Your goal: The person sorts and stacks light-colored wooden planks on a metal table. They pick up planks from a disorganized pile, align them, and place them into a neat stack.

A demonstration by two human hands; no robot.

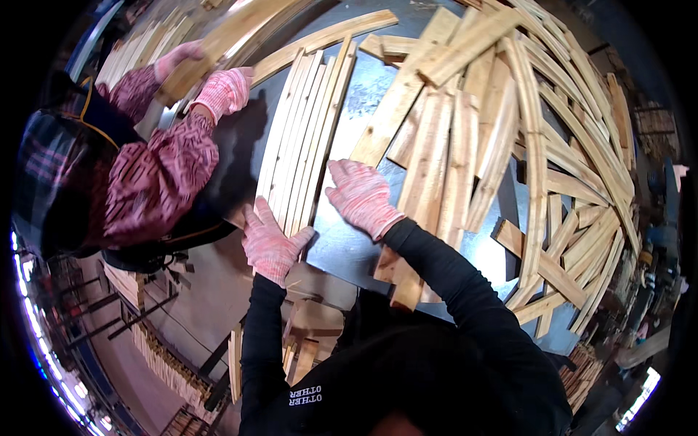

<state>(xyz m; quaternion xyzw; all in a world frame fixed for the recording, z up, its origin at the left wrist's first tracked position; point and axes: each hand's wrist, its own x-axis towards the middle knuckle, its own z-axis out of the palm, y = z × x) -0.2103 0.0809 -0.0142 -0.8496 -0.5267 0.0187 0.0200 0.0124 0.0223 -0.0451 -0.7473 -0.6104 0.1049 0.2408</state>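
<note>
My left hand (275,241), in a pink-and-white knit glove, spans the near ends of a row of narrow wooden strips (299,138). Its thumb is on the right side of the row and its fingers on the left. The strips lie side by side on the metal table (345,243). My right hand (361,198), gloved alike, closes at the near end of a wider wooden board (400,109), its fingers pointing left. The hand hides that end of the board, so the grip shows only in part. The board slants away to the far right, against other boards.
A large heap of loose boards (443,163) and curved strips (534,160) covers the right side. At the left, a co-worker's gloved hands (222,93) hold a wide plank (218,47). Stacked strips (171,363) stand below on the lower left.
</note>
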